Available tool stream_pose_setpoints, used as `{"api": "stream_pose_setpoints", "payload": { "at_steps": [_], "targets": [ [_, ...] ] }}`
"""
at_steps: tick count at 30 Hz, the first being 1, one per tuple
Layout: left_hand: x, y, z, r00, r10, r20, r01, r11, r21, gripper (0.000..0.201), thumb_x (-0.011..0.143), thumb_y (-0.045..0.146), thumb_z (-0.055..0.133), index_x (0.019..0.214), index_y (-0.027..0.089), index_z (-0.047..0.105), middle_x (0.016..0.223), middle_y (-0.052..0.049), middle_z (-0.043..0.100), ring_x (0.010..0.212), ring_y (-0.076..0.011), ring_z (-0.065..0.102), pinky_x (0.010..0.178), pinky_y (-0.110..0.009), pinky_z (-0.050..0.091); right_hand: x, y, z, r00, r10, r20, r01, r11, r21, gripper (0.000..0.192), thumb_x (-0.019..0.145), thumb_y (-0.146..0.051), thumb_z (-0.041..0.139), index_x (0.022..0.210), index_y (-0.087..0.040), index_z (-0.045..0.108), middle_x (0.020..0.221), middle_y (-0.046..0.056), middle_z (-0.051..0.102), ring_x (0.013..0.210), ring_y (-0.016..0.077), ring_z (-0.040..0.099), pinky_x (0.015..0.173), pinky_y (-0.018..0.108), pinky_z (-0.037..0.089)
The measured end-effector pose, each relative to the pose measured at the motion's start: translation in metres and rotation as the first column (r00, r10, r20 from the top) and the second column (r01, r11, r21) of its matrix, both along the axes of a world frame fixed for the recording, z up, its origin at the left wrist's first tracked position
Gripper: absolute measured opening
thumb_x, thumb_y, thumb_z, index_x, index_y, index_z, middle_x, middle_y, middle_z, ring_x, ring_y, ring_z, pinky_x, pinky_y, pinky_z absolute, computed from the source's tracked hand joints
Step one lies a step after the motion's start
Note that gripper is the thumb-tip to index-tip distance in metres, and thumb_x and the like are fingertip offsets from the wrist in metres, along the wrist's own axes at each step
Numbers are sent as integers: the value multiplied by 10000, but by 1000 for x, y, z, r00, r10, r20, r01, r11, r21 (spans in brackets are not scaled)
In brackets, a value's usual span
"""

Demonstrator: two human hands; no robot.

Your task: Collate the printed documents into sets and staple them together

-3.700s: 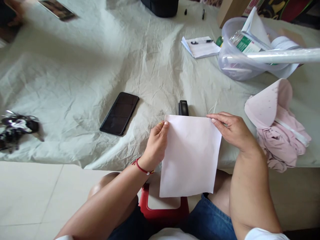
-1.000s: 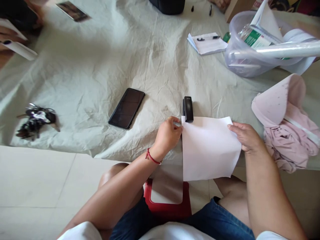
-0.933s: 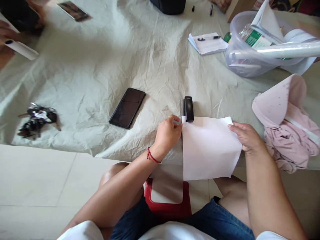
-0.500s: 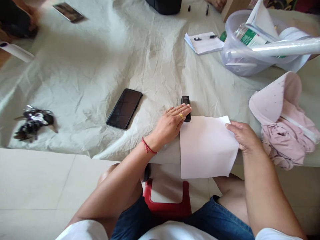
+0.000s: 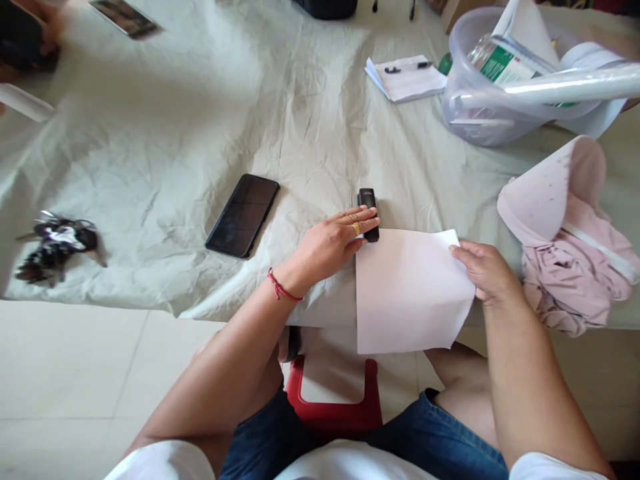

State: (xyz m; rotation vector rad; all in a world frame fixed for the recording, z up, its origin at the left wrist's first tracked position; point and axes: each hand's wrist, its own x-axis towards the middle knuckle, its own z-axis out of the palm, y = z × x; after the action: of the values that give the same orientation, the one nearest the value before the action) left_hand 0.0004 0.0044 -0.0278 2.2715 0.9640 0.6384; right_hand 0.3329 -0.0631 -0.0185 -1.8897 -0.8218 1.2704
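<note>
A small black stapler (image 5: 369, 198) lies on the cloth-covered table, at the upper left corner of a white sheet of paper (image 5: 413, 293). Across the stapler's top rest the outstretched fingers of my left hand (image 5: 330, 243), flat and not wrapped round it. How far the paper's corner reaches into the stapler is hidden. My right hand (image 5: 483, 270) pinches the paper's right edge near its upper corner, thumb on top and fingers beneath. The lower part of the sheet hangs past the table's front edge.
Left of my hands lie a black phone (image 5: 243, 215) and a bunch of keys (image 5: 60, 247). A pink cloth cap (image 5: 565, 233) sits at right, below a plastic basket (image 5: 480, 120). Behind are a notepad with a pen (image 5: 407, 79) and another phone (image 5: 125, 18).
The view has shifted slightly, so the table things appear a little higher and farther left. My left fingers still lie over the stapler, and my right hand keeps its pinch on the paper.
</note>
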Motion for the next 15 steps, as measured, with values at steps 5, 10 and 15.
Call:
{"api": "stream_pose_setpoints", "payload": {
  "at_steps": [5,10,15],
  "targets": [
    [2,1,1,998,33,45,-32,999,-30,457,1096,271,567,1507,198,754,1655,-99,670,1613,-283,582,1377,-515,464,-1,-2,-1,1000,5,5,-5,1000,11,369,609,-498,964,699,-248,709,624,-11,681,525,160,591,475,278,471],
    [5,-1,-8,992,64,106,-64,998,-6,414,1113,294,577,1451,181,789,1605,-106,711,1586,-281,612,1359,-492,493,-1,-2,-1,1000,17,16,-18,1000,16,353,644,-493,937,686,-248,686,616,-15,667,511,149,573,474,272,484],
    [6,-8,-14,990,99,98,-104,994,44,400,1123,294,587,1453,196,791,1594,-103,715,1582,-297,615,1356,-538,500,-4,-2,1,998,37,48,-37,999,-12,239,719,-442,839,728,-247,699,664,6,697,603,190,660,548,293,542]
  ]
}}
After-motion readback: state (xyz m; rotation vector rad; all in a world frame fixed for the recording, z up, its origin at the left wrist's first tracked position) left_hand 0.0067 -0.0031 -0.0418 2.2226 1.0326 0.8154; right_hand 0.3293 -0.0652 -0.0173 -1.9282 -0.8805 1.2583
